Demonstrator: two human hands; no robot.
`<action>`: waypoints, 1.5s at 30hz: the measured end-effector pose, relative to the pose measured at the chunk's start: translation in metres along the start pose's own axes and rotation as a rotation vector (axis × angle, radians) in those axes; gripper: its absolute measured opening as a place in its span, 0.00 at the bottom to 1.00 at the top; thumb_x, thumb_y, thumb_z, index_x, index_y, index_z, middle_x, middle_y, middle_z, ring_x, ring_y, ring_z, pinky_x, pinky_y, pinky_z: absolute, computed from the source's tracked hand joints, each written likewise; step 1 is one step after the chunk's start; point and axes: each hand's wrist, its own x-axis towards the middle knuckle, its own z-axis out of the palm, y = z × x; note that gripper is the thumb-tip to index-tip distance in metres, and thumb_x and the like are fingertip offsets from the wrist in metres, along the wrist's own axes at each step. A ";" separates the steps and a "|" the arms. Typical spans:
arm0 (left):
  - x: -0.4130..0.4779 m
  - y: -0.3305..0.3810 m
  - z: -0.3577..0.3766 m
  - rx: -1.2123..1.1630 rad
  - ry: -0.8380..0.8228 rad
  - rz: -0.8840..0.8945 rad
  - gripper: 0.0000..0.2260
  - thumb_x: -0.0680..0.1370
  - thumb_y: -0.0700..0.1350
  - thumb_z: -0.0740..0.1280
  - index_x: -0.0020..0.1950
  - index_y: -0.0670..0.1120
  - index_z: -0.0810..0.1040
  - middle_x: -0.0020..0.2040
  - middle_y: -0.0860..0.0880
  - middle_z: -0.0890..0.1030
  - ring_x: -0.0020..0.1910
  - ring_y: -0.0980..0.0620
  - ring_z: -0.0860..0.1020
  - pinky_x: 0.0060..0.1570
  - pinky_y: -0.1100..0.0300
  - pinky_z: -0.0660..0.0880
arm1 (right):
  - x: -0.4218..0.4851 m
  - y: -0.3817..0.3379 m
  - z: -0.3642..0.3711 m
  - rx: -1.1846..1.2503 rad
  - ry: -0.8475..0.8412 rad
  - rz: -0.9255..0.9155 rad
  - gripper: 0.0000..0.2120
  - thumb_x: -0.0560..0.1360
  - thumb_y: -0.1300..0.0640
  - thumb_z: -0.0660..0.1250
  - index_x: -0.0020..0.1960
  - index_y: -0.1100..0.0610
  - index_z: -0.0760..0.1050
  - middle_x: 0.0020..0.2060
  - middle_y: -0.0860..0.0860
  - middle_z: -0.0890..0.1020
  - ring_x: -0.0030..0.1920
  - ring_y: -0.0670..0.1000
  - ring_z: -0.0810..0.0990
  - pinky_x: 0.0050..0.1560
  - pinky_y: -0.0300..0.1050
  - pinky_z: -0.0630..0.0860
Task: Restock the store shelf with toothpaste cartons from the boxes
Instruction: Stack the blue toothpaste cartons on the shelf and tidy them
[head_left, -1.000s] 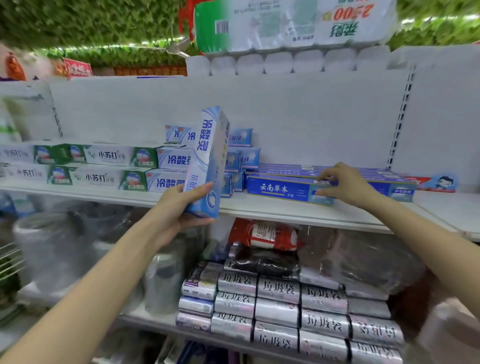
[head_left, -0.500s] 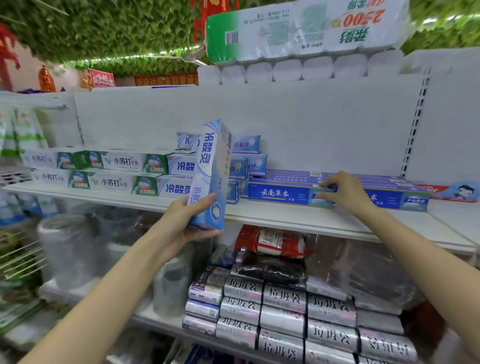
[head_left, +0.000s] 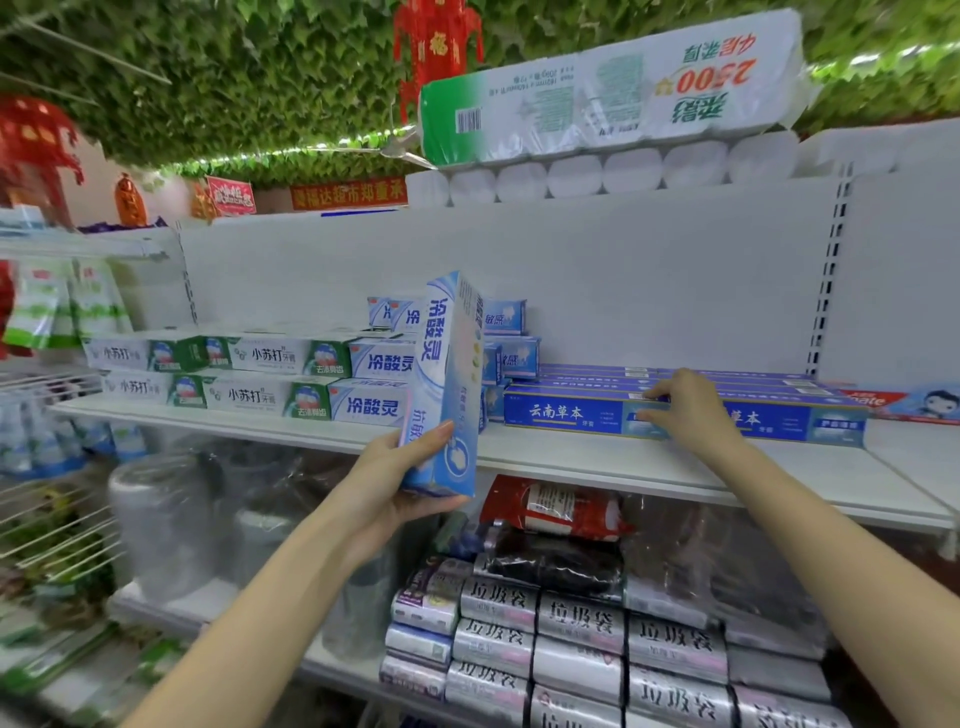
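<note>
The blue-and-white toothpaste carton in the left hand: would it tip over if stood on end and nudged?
Probably yes: the carton is tall and narrow, gripped at its small bottom end by the left hand. It seems light and stiff: one hand holds it nearly upright without sagging. Matching cartons on the shelf lie flat.

Bright, even overhead light. Pale glow strip along edge of leafy ceiling (head_left: 234, 78). Soft shadow beneath shelf (head_left: 649, 460) lip. Sheen on plastic-wrapped goods (head_left: 161, 514) below. Wide-angle bowing toward edges; toilet-paper pack (head_left: 613, 88) print smeared, corners soft.
</note>
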 end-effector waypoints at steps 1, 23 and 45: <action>-0.001 0.000 0.002 0.005 -0.003 0.002 0.13 0.71 0.46 0.70 0.54 0.43 0.78 0.44 0.45 0.85 0.40 0.48 0.84 0.40 0.50 0.82 | -0.001 -0.001 0.001 -0.008 -0.011 0.004 0.16 0.72 0.57 0.73 0.57 0.63 0.80 0.51 0.59 0.74 0.53 0.60 0.74 0.48 0.46 0.69; 0.018 -0.011 0.039 -0.249 -0.024 0.017 0.17 0.79 0.45 0.66 0.66 0.40 0.72 0.59 0.38 0.81 0.50 0.39 0.82 0.46 0.44 0.80 | -0.095 -0.151 -0.018 0.915 -0.519 0.020 0.28 0.74 0.52 0.70 0.72 0.48 0.65 0.55 0.55 0.81 0.50 0.54 0.83 0.47 0.55 0.82; 0.049 0.032 -0.084 0.006 -0.074 0.172 0.23 0.74 0.51 0.70 0.66 0.47 0.68 0.56 0.51 0.83 0.54 0.48 0.82 0.48 0.39 0.79 | -0.083 -0.253 0.049 0.938 -0.303 -0.105 0.32 0.57 0.39 0.73 0.59 0.45 0.73 0.51 0.47 0.82 0.48 0.49 0.83 0.41 0.55 0.82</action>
